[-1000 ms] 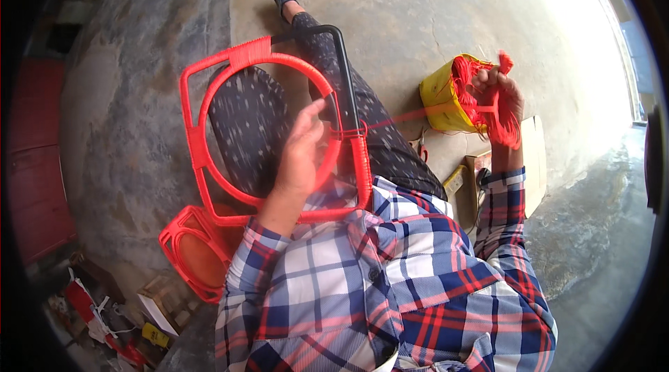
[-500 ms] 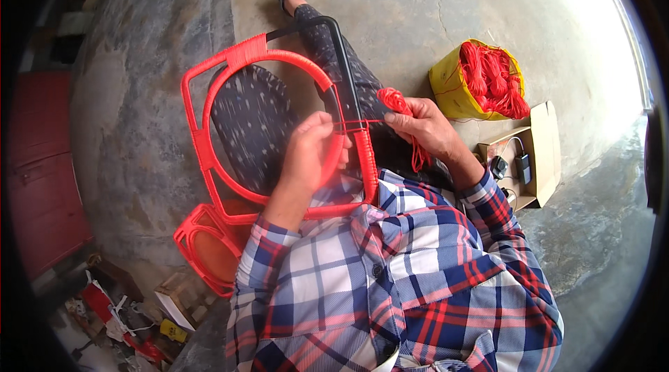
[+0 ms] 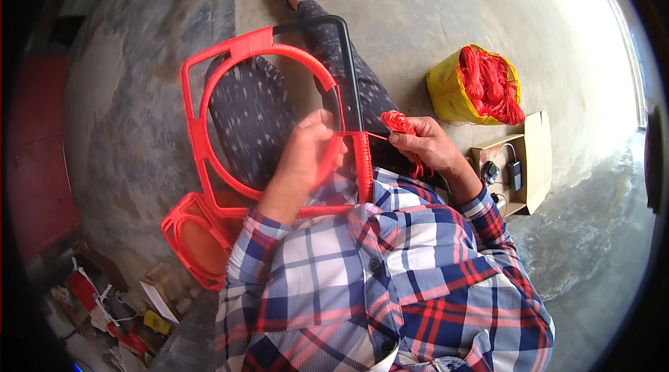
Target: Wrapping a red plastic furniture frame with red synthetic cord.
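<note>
Right of the frame (image 3: 198,139), the right hand (image 3: 433,143) is pinching cord (image 3: 378,136) stretching crosswise; inside, the left hand (image 3: 304,152) is showing blurred, grip unclear.

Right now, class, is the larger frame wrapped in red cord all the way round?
No, the larger frame shows bare black at its upper right corner, while red cord covers other parts.

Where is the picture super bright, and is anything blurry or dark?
In the head view, white glare washes out the floor at upper right; in the head view, curved black shading covers the corners; in the head view, the left hand looks hazy, while the yellow container looks clearer.
</note>
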A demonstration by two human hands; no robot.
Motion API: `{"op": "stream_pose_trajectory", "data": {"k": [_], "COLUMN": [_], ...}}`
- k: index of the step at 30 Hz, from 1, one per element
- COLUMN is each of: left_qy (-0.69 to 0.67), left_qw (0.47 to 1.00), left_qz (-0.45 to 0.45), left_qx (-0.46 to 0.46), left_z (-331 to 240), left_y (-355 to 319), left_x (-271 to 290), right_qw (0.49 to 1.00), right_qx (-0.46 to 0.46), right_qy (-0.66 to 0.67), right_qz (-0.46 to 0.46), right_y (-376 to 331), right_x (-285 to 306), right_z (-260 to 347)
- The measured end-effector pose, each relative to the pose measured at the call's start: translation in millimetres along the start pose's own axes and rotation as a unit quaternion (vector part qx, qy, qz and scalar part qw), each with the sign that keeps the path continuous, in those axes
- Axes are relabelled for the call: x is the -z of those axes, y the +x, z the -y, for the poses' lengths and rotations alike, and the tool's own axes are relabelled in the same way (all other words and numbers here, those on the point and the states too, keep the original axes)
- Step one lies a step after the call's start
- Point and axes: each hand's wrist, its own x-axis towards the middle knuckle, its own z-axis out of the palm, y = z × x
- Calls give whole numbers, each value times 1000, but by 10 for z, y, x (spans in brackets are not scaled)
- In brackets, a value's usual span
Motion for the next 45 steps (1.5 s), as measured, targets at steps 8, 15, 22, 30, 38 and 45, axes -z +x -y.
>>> {"op": "stream_pose_trajectory", "data": {"k": [8,15,22,30,38,45], "left_qy": [10,-24,17,116,8,-31], "left_qw": [1000,1000,999,951,990,998], "left_qz": [1,-6,2,-78,-88,-43], "left_qx": [-12,-9,-33,-275,-108,-40], "left_z": [26,-17,1,109,112,126], "left_y": [-11,-28,8,-41,86,135], "left_x": [55,92,41,-253,39,128], "right_qw": [999,810,914,697,819,842], "right_qx": [3,137,158,454,307,357], "right_qy": [-15,438,279,-555,-473,-392], "right_qz": [43,-365,-250,-11,-103,-99], "right_y": [-96,-270,114,609,553,634], "right_x": [138,2131,922,-547,-56,-218], "right_z": [-34,-1133,-139,599,208,-24]}}
